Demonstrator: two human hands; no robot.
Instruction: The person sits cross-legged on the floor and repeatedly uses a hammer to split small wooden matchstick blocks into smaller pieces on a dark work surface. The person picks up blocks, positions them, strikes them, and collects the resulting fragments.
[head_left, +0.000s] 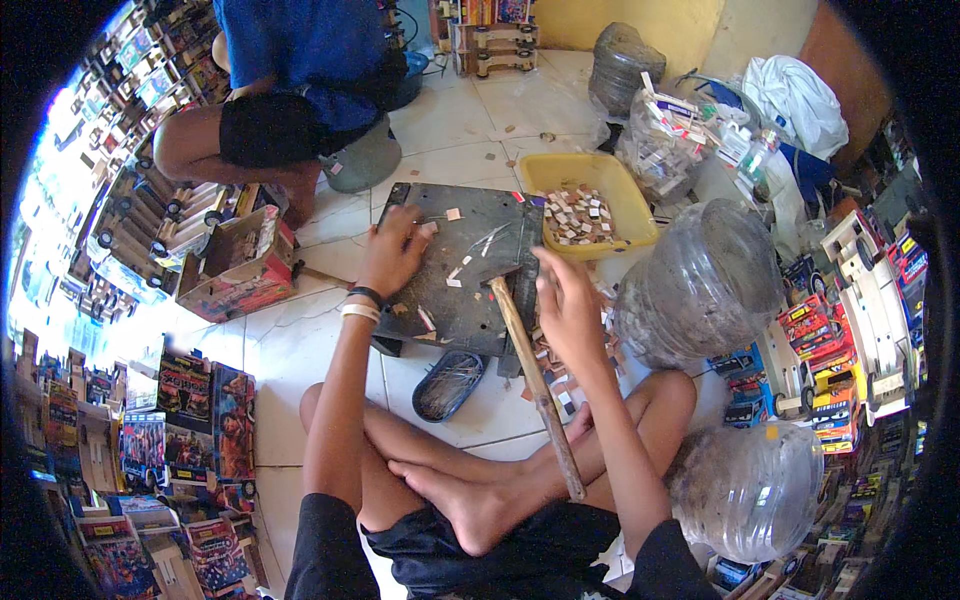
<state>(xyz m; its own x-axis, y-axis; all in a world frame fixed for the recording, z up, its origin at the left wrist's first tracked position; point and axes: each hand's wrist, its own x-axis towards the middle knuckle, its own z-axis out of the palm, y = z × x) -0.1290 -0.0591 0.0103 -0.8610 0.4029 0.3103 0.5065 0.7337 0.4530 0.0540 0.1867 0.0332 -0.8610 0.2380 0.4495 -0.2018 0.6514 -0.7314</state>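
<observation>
far left: stacked toy trucks (187,440) with printed panels; above them, wooden chassis (130,237) on dark wheels. these look assembled or close to it. lettering shows on the panels, mostly too small or bent by the lens to read; nothing transcribed.

next: a red-sided box (240,265), open at the top, and a seated co-worker in a blue shirt (300,55).

centre: left hand (393,253) over the left part of a low black table (465,325), fingers bent and a little apart; cannot tell whether they pinch anything. small pale pieces (454,283) lie scattered on the table, loose. in front of it, an oval dish (450,385) of thin metal bits, probably nails.

right of centre: hammer (535,385), head at the table's right edge, handle slanting down toward the person's legs. right hand (568,305) just beside it, fingers loosely curled, not gripping the handle; the two hands are well apart. yellow basin (640,235) beyond, holding many small squares (580,215); judged not yet used.

far right: clear plastic jars (700,280), then more toy vehicles (840,385), bright, lettered, seemingly further along.
</observation>
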